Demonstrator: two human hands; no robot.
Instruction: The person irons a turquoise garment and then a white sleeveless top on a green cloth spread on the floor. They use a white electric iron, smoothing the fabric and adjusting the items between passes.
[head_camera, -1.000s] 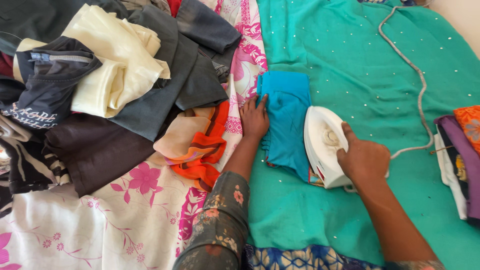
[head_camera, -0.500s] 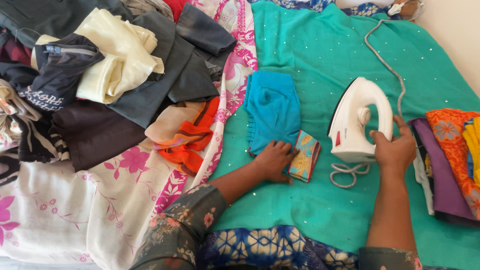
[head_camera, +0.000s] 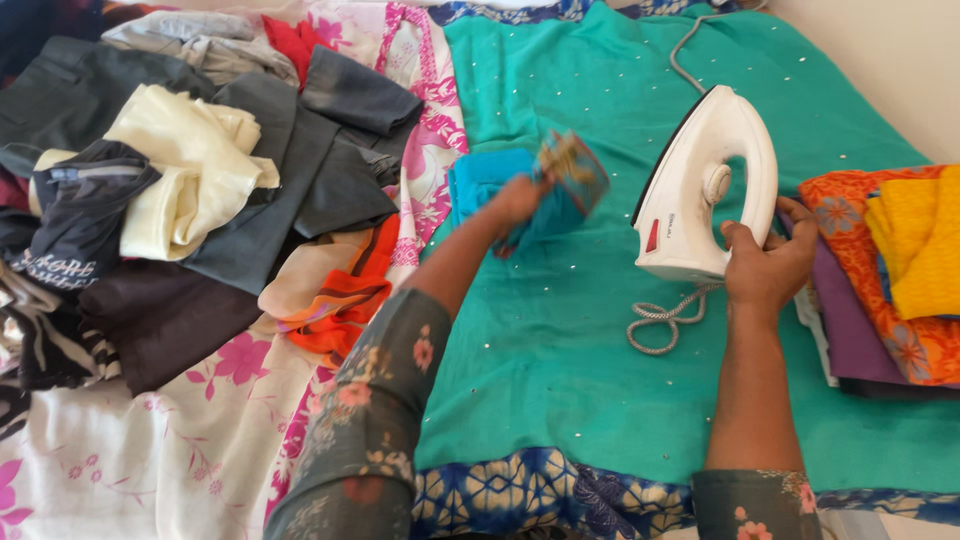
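Right hand (head_camera: 765, 265) wrapped around upright white iron (head_camera: 705, 190); left hand (head_camera: 520, 200), at its 9 o'clock, clutches blue cloth (head_camera: 480, 180). Risk: lifted cloth swinging against hot soleplate.

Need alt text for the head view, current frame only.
The person's right hand holds a white iron upright on a teal cloth, while the left hand lifts a folded blue garment with a patterned edge. Unsorted clothes are heaped at left; folded clothes are stacked at right.
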